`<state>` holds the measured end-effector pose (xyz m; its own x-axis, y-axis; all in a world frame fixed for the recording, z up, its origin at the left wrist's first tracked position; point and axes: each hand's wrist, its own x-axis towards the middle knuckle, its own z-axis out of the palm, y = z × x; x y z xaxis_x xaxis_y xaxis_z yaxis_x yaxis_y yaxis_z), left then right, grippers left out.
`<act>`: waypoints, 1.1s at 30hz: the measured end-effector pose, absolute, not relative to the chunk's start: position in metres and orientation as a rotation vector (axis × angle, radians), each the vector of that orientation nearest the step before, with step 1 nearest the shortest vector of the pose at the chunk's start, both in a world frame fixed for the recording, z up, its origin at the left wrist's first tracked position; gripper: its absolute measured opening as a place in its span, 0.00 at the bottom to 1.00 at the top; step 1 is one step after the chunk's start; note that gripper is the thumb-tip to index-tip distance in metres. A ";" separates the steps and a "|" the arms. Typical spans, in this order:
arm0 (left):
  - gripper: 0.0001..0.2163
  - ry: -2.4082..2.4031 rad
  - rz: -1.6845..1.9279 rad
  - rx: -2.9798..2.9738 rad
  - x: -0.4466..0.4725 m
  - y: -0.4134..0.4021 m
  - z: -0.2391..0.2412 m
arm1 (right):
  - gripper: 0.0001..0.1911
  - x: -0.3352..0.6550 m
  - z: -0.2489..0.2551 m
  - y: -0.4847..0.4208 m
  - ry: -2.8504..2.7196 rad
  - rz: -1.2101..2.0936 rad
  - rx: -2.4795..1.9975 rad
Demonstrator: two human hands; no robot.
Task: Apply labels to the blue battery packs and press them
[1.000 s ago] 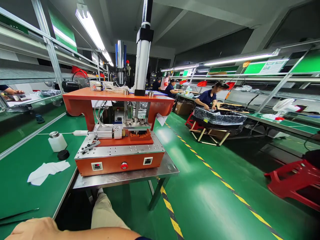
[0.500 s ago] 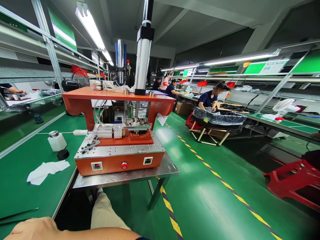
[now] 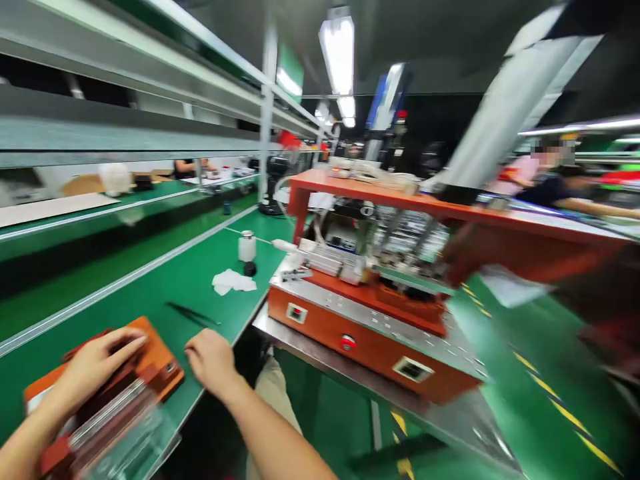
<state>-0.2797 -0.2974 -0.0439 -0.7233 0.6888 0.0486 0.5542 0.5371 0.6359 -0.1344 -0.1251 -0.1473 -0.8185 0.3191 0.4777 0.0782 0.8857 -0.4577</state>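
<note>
My left hand [image 3: 103,363] lies over an orange block-like fixture [image 3: 163,360] on the green bench, its fingers bent round a dark red part of it. A clear plastic cover [image 3: 133,440] sits on the near side of the fixture. Just right of it, at the bench edge, my right hand [image 3: 213,360] is closed, fingers curled under; whatever they may hold is hidden. Black tweezers [image 3: 193,312] lie on the bench beyond both hands.
An orange press machine [image 3: 345,313] with a red button stands on a metal table to the right. A white bottle [image 3: 247,247], black cap [image 3: 249,269] and white tissue [image 3: 233,281] lie further along the bench. A shelf frame [image 3: 150,123] runs above. Co-workers sit further off.
The view has swung left and down, bringing the fixture and both hands into sight; the press has shifted right in the picture. Earlier only one hand and forearm showed at the bottom.
</note>
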 end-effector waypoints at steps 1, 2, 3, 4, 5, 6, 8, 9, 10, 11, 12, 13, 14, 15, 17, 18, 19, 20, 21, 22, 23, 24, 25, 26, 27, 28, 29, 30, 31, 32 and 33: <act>0.29 2.513 0.999 1.041 -0.280 -0.303 -0.048 | 0.02 -0.133 -0.147 -0.124 -2.474 0.631 -0.251; 0.28 2.474 1.055 1.059 -0.280 -0.305 -0.052 | 0.03 -0.133 -0.146 -0.123 -2.447 0.681 -0.231; 0.26 2.445 1.083 1.063 -0.280 -0.305 -0.055 | 0.04 -0.132 -0.146 -0.122 -2.425 0.728 -0.214; 0.25 2.424 1.109 1.060 -0.280 -0.304 -0.057 | 0.05 -0.131 -0.147 -0.121 -2.407 0.764 -0.196; 0.23 2.412 1.131 1.059 -0.281 -0.303 -0.058 | 0.06 -0.130 -0.147 -0.121 -2.392 0.790 -0.188; 0.21 2.405 1.147 1.055 -0.281 -0.302 -0.060 | 0.06 -0.129 -0.147 -0.120 -2.382 0.807 -0.182; 0.19 2.395 1.179 1.050 -0.281 -0.300 -0.062 | 0.07 -0.127 -0.147 -0.120 -2.374 0.820 -0.181; 0.18 2.392 1.192 1.048 -0.281 -0.300 -0.063 | 0.07 -0.127 -0.147 -0.120 -2.373 0.822 -0.182; 0.17 2.390 1.205 1.047 -0.280 -0.300 -0.064 | 0.07 -0.126 -0.147 -0.120 -2.375 0.822 -0.180; 0.17 2.389 1.218 1.049 -0.280 -0.300 -0.064 | 0.08 -0.126 -0.146 -0.119 -2.378 0.821 -0.174; 0.17 2.388 1.229 1.056 -0.279 -0.301 -0.064 | 0.08 -0.126 -0.146 -0.119 -2.381 0.817 -0.163; 0.16 2.387 1.238 1.065 -0.277 -0.301 -0.064 | 0.09 -0.126 -0.146 -0.119 -2.385 0.811 -0.147; 0.16 2.386 1.244 1.072 -0.275 -0.301 -0.062 | 0.09 -0.125 -0.146 -0.119 -2.390 0.806 -0.131; 0.15 2.383 1.248 1.074 -0.273 -0.301 -0.061 | 0.10 -0.124 -0.146 -0.118 -2.396 0.802 -0.115; 0.14 2.379 1.255 1.055 -0.271 -0.300 -0.059 | 0.12 -0.124 -0.148 -0.116 -2.405 0.805 -0.094; 0.13 2.378 1.259 1.044 -0.271 -0.300 -0.058 | 0.12 -0.124 -0.149 -0.114 -2.408 0.811 -0.086; 0.12 2.375 1.263 1.039 -0.272 -0.299 -0.058 | 0.13 -0.125 -0.150 -0.113 -2.409 0.816 -0.082; 0.11 2.370 1.269 1.036 -0.273 -0.299 -0.058 | 0.14 -0.127 -0.152 -0.111 -2.409 0.819 -0.081; 0.10 2.364 1.276 1.035 -0.275 -0.299 -0.059 | 0.14 -0.128 -0.153 -0.110 -2.408 0.820 -0.079; 0.09 2.358 1.282 1.034 -0.276 -0.299 -0.060 | 0.15 -0.129 -0.154 -0.109 -2.409 0.819 -0.076; 0.08 2.356 1.287 1.034 -0.277 -0.300 -0.061 | 0.16 -0.129 -0.155 -0.108 -2.408 0.819 -0.070; 0.07 2.358 1.290 1.034 -0.276 -0.300 -0.061 | 0.17 -0.129 -0.156 -0.108 -2.407 0.819 -0.060; 0.06 2.365 1.291 1.033 -0.275 -0.300 -0.061 | 0.18 -0.128 -0.157 -0.107 -2.404 0.820 -0.043; 0.05 2.375 1.287 1.033 -0.273 -0.299 -0.060 | 0.20 -0.127 -0.158 -0.106 -2.400 0.820 -0.025; 0.05 2.385 1.279 1.032 -0.271 -0.299 -0.059 | 0.21 -0.125 -0.159 -0.104 -2.395 0.819 -0.006; 0.04 2.396 1.268 1.030 -0.269 -0.298 -0.057 | 0.22 -0.124 -0.161 -0.102 -2.391 0.813 0.013; 0.04 2.402 1.253 1.026 -0.268 -0.297 -0.056 | 0.23 -0.125 -0.163 -0.099 -2.386 0.802 0.014; 0.05 2.410 1.237 1.013 -0.269 -0.296 -0.053 | 0.24 -0.127 -0.166 -0.096 -2.387 0.793 0.017; 0.05 2.418 1.222 0.996 -0.271 -0.295 -0.051 | 0.24 -0.131 -0.168 -0.093 -2.381 0.791 -0.003; 0.05 2.424 1.209 0.977 -0.273 -0.295 -0.048 | 0.24 -0.134 -0.168 -0.092 -2.378 0.790 -0.016; 0.04 2.429 1.201 0.960 -0.275 -0.296 -0.045 | 0.24 -0.137 -0.167 -0.092 -2.375 0.794 -0.018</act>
<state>-0.2746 -0.2958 -0.0447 -0.7456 0.6644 0.0515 0.4442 0.4380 0.7816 -0.1367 -0.0924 -0.1673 -0.8035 0.2007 0.5605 -0.1767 0.8187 -0.5464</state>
